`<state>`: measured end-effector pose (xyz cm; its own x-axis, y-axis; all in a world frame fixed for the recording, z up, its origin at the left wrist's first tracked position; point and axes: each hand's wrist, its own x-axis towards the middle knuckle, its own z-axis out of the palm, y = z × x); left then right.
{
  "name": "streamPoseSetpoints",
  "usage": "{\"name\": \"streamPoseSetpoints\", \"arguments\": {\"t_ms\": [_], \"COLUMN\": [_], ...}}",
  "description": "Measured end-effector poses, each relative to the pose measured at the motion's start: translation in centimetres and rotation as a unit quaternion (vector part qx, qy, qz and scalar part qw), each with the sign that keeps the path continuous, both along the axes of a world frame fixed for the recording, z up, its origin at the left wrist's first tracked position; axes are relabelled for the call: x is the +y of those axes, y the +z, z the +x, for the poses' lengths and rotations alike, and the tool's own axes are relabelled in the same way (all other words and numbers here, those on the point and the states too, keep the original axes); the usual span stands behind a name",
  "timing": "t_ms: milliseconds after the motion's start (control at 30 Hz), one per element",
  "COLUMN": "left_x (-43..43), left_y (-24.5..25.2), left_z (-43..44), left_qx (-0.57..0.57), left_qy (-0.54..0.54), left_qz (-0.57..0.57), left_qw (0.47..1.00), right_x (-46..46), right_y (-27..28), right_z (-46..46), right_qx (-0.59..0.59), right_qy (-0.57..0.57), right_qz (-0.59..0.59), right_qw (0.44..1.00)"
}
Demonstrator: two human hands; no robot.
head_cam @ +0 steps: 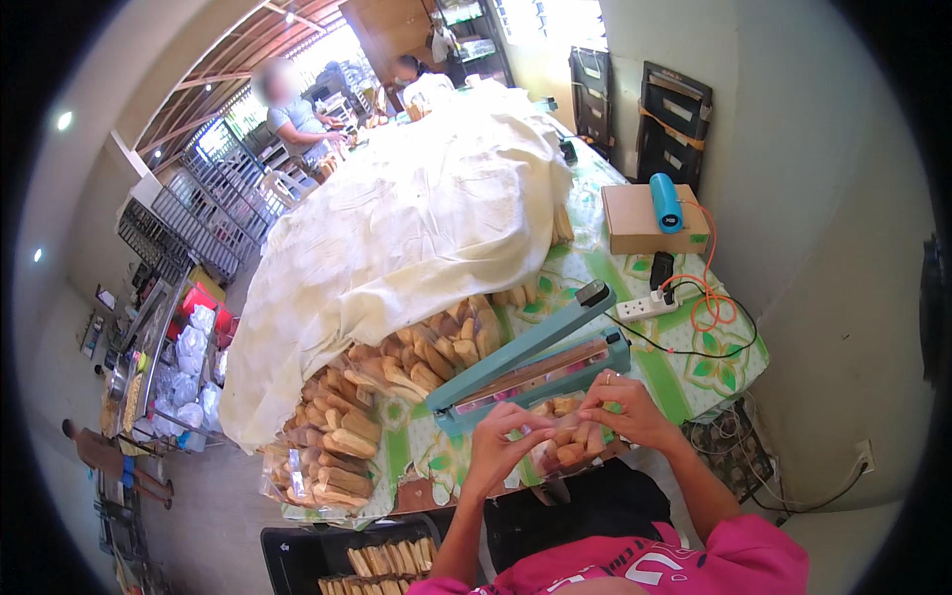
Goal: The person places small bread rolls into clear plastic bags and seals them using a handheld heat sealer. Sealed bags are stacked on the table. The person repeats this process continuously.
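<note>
A clear plastic bag of small bread pieces (569, 446) lies at the near table edge in front of me. My left hand (509, 440) pinches the film on its left side, and my right hand (623, 407), with a ring on one finger, pinches it on the right. Just beyond the bag stands a teal impulse sealer (535, 375), its long arm raised. Bags of bread sticks (338, 439) are heaped left of the sealer, partly under a large cream cloth (416, 216).
A power strip (647, 306) with orange and black cords lies right of the sealer, near a cardboard box (647, 216) bearing a blue cylindrical speaker (665, 202). A black crate (297, 558) of packed bread stands below the table's left edge. Other people are farther off.
</note>
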<state>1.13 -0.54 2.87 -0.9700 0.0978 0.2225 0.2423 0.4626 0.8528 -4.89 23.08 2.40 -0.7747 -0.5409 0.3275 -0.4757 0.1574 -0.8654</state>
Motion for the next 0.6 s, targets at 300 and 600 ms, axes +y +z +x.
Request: {"name": "streamPoseSetpoints", "arguments": {"t_ms": [300, 600], "left_x": [-1.6, 0.5], "left_y": [-2.1, -0.7], "left_z": [1.1, -0.7], "left_qx": [0.028, 0.088], "left_qy": [0.084, -0.019], "left_qz": [0.074, -0.023], "left_qw": [0.993, 0.996], "right_x": [-0.8, -1.1], "right_y": [0.0, 1.4], "right_z": [-0.2, 0.4], "right_qx": [0.059, 0.086], "right_qy": [0.011, 0.013], "right_qz": [0.024, 0.058], "right_qw": [0.998, 0.995]}}
